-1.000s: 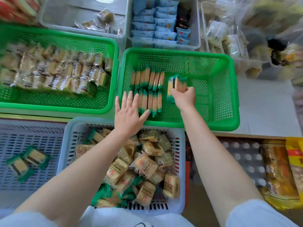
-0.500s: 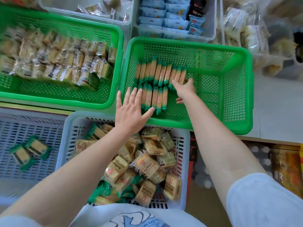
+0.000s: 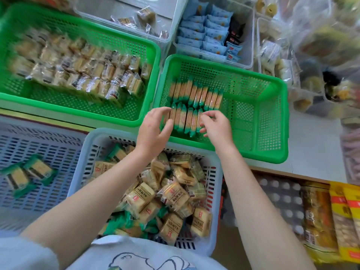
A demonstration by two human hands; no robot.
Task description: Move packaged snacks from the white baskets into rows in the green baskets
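I see both hands over the near row of snack packs in the right green basket. Left hand and right hand flank that row, fingers loosely curled, apart, gripping nothing. White basket at the desk's near edge holds loose packs.

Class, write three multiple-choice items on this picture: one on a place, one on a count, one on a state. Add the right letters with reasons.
1. Where do the loose snack packs lie?
A. white basket nearest the person
B. clear bin
C. floor

2. How many rows stand in the right green basket?
A. one
B. two
C. four

3. What are the hands doing?
A. both at the near row
B. lifting a basket
C. resting on the table

Answers: A, packs heaped there; B, far and near rows; A, left hand and right hand flank it.
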